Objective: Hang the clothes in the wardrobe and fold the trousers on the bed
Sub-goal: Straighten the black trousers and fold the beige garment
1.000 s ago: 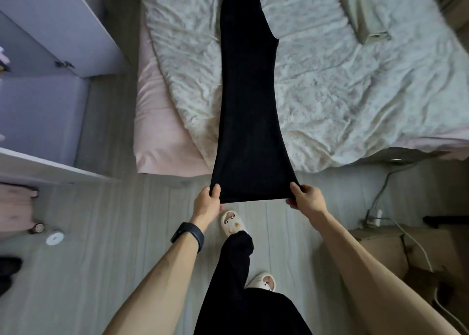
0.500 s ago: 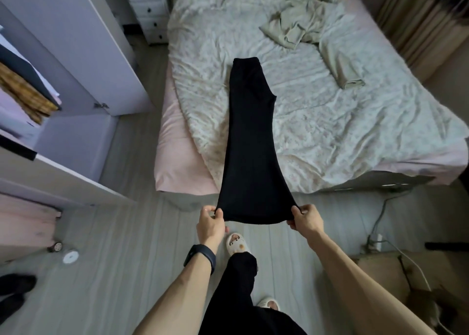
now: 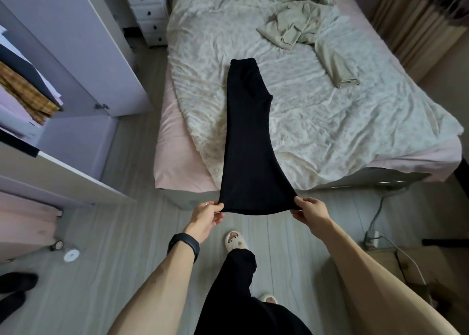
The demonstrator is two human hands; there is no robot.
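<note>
Trousers [image 3: 247, 141], black and doubled leg on leg, lie waist-end on the bed [image 3: 355, 131], hem held past its foot. Left hand [image 3: 206, 216] and right hand [image 3: 308, 211] each pinch a hem corner. Best carried level and taut to the waistband, edges matched.

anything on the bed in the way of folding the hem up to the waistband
Nothing visible. The left hand and right hand pinch the hem of the trousers; the beige clothes lie apart, further right.
</note>
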